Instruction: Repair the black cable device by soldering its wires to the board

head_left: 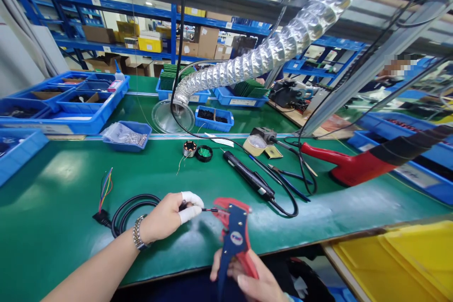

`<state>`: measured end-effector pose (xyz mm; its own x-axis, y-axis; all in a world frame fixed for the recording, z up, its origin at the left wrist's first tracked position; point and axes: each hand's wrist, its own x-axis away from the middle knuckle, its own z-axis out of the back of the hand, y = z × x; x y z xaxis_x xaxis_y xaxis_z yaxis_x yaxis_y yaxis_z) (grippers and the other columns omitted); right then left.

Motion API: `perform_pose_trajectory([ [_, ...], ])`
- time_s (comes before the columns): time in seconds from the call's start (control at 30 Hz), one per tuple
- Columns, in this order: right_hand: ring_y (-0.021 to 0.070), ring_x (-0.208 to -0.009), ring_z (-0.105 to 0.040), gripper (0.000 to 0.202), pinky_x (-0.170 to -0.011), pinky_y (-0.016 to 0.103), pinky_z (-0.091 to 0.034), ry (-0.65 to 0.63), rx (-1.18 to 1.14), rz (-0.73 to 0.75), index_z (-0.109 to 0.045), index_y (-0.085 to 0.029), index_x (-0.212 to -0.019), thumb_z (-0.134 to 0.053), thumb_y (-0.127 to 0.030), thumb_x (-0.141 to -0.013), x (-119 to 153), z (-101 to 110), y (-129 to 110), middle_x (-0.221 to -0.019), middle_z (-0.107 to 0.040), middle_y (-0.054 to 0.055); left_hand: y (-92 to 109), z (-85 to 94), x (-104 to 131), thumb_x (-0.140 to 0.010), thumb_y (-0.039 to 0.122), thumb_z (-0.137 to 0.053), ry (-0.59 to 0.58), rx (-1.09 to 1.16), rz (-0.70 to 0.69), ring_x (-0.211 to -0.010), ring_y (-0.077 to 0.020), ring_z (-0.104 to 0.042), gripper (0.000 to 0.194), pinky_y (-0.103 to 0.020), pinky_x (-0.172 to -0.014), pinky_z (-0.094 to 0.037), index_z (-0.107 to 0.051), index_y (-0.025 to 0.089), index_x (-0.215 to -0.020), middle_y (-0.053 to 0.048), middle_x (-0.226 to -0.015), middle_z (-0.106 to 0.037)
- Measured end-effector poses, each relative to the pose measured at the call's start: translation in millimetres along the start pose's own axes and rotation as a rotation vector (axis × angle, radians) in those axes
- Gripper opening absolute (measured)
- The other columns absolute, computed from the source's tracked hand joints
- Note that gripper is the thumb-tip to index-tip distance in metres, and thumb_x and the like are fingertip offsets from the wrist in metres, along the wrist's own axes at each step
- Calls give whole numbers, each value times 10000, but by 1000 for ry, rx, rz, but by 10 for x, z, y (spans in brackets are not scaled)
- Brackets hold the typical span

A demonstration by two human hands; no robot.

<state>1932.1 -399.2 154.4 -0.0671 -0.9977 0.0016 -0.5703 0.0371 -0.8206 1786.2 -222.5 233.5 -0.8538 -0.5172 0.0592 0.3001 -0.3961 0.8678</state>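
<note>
Your right hand (261, 279) curls its fingers around the handles of the red and dark-blue wire stripper (236, 231). Your left hand (164, 219), fingertips covered in white, pinches a thin dark cable (208, 209) close to its end, which meets the stripper's mouth; whether the blades grip it, I cannot tell. Black cord loops (140, 196) lie beside your left wrist. Beyond are a black electric screwdriver (249, 177) and a round copper-wound part (190, 148).

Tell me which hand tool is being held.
The red-and-dark-blue wire stripper, in the right hand; the black cylindrical corded tool, blue-handled pliers and red gun-shaped tool are all unheld.
</note>
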Motion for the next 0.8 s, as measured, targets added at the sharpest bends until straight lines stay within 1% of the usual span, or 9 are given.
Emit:
perform_pose_trajectory([
  [0.03,196,-767,-601,472,-743,355,-465,63,58,35,-456,-166,-1074,-673,-362,-703,-27,28,-88,-847,-580,57,1,0,2,-832,336,-511,-14,11,11,-615,-105,-425,210,-220,-594,-354,-609,150,-847,23,-664,-513],
  [0.07,193,-773,-598,428,-761,363,-462,129,123,77,-443,-176,-1076,-652,-327,-735,-65,51,-175,-845,-578,50,1,-4,3,-830,331,-512,-36,25,18,-600,-101,-414,202,-217,-581,-346,-595,148,-824,31,-642,-490],
  [0.1,181,-738,-594,374,-730,355,-471,188,186,118,-431,-189,-1069,-624,-299,-767,-112,63,-257,-822,-574,34,1,-12,4,-828,324,-512,-62,37,21,-590,-98,-407,194,-216,-574,-342,-580,146,-790,36,-627,-476],
  [0.17,139,-605,-563,299,-595,299,-469,257,303,183,-420,-206,-1017,-604,-268,-790,-232,41,-384,-738,-552,-8,0,-37,3,-824,305,-511,-94,49,23,-590,-97,-411,189,-216,-579,-344,-552,144,-736,35,-624,-478],
  [0.27,94,-514,-497,276,-490,239,-422,245,423,217,-429,-201,-934,-634,-261,-758,-428,-101,-450,-682,-530,-40,5,-74,-5,-818,292,-512,-96,36,21,-590,-97,-404,181,-216,-578,-340,-539,144,-718,36,-623,-475],
  [0.4,82,-513,-484,233,-504,231,-425,189,478,217,-430,-195,-876,-622,-232,-749,-586,-265,-429,-661,-529,-50,11,-88,-16,-812,274,-510,-94,25,-3,-588,-93,-381,170,-208,-573,-330,-533,145,-704,41,-624,-456],
  [0.5,82,-493,-484,254,-487,230,-430,204,508,190,-406,-200,-900,-612,-232,-754,-586,-200,-496,-642,-520,-60,-16,-75,-30,-805,274,-509,-96,29,22,-580,-93,-378,162,-208,-564,-325,-533,144,-711,43,-619,-453],
  [0.67,92,-523,-515,248,-504,239,-452,282,595,209,-404,-203,-877,-615,-254,-759,-540,13,-665,-677,-534,-46,-98,-63,-56,-784,268,-523,-26,30,67,-594,-96,-389,137,-210,-575,-332,-518,149,-717,42,-638,-460],
  [0.8,101,-582,-529,287,-543,255,-465,211,639,148,-436,-192,-937,-633,-253,-737,-575,-52,-524,-812,-571,1,-117,-103,-55,-797,290,-507,-70,4,49,-589,-99,-394,167,-214,-569,-331,-512,153,-701,40,-627,-467],
])
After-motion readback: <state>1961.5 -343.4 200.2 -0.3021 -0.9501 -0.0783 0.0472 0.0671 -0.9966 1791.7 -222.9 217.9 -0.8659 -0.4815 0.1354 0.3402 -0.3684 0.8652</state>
